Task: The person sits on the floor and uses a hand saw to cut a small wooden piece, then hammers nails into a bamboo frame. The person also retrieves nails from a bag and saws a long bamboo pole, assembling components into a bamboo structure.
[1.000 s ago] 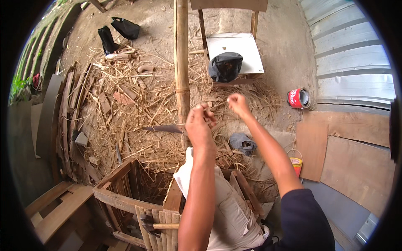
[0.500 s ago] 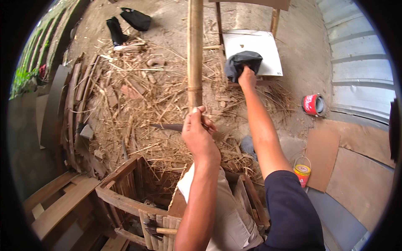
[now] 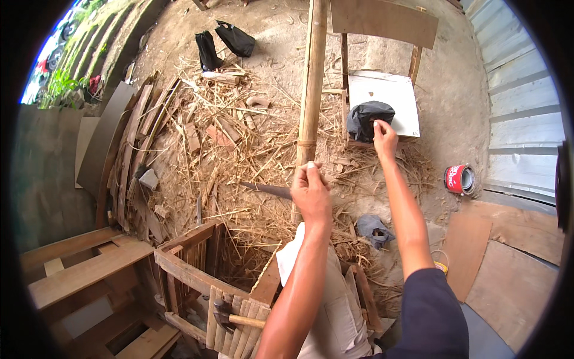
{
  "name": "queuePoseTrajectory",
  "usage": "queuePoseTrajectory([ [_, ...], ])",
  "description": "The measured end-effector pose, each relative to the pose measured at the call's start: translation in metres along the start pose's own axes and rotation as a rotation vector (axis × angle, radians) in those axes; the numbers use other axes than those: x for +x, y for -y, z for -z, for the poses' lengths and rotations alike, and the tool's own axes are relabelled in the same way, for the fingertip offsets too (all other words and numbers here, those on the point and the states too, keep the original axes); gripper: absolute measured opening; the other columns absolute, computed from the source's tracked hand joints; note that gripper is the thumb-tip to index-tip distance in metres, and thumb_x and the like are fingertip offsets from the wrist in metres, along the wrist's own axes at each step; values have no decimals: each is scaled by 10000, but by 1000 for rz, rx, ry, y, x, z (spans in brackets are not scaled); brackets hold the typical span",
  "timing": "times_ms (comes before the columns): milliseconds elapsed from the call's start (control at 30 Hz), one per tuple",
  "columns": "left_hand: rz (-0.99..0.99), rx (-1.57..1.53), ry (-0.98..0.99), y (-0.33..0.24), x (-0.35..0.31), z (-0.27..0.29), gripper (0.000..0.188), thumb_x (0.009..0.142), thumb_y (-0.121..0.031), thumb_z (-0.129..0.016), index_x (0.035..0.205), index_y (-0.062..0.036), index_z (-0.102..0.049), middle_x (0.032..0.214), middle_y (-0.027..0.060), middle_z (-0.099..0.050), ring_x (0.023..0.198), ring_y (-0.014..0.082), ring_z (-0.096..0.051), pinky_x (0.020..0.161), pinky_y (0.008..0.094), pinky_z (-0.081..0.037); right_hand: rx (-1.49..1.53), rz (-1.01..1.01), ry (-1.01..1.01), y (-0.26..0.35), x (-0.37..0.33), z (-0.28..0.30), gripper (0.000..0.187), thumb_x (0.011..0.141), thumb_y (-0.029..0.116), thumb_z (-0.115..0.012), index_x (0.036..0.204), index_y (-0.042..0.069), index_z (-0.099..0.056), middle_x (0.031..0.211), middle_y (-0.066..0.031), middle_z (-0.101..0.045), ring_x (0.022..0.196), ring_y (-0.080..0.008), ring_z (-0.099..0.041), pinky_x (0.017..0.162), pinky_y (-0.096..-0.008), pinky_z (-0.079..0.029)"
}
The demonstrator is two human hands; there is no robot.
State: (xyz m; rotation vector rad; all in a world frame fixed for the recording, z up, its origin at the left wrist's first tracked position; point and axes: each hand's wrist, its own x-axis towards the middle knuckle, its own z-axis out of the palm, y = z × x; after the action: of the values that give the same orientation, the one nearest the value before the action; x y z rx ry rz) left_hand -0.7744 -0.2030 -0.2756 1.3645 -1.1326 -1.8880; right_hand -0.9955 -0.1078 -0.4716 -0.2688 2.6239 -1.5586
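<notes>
My left hand [image 3: 312,190] is closed around the lower part of a long bamboo pole [image 3: 312,78], which stretches away from me toward the top edge. Beside that hand, a dark saw blade [image 3: 268,190] points left; its handle end is hidden. Farther out, my right hand [image 3: 384,139] is at the mouth of a black plastic bag [image 3: 363,121], thumb and fingers pinched together. What they hold, if anything, is too small to make out. The bag rests on the white board [image 3: 399,99] of a low wooden seat. A hammer [image 3: 242,321] lies on bamboo slats near my left forearm.
Wood shavings and offcuts [image 3: 233,143] litter the ground. A wooden frame [image 3: 197,281] stands at lower left, near stacked planks [image 3: 89,272]. A grey plastic bag [image 3: 375,230], a red can [image 3: 459,179] and flat boards [image 3: 508,281] lie right, beside a metal sheet wall [image 3: 521,119].
My right hand has drawn back from inside the black bag to its opening, fingers pinched. My left hand stays on the bamboo pole. The whole view has shifted.
</notes>
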Motion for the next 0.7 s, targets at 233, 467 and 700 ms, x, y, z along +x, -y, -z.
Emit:
queuePoseTrajectory([
  [233, -215, 133, 380, -10, -24, 15, 265, 971, -109, -583, 1220, -23, -608, 992, 26, -622, 798, 70, -574, 650, 211, -479, 569, -99, 335, 163, -169, 75, 183, 973, 135, -592, 1019, -18, -681, 725, 3, -591, 598, -62, -512, 523, -225, -397],
  [467, -274, -115, 352, -52, -158, 129, 215, 947, -102, -643, 1118, 24, -673, 1015, 73, -648, 711, 85, -583, 591, 227, -490, 789, -266, 723, 280, -305, 130, 123, 936, 69, -604, 947, -23, -685, 733, 26, -580, 643, -42, -484, 570, -210, -377],
  [700, -408, -52, 137, -44, -277, 280, 168, 963, -50, -593, 1045, 28, -717, 1172, 137, -654, 921, 145, -641, 745, 253, -533, 600, -146, 1327, 316, -429, 161, 189, 939, 100, -634, 1083, -22, -635, 872, -37, -654, 689, -62, -556, 609, -203, -450],
])
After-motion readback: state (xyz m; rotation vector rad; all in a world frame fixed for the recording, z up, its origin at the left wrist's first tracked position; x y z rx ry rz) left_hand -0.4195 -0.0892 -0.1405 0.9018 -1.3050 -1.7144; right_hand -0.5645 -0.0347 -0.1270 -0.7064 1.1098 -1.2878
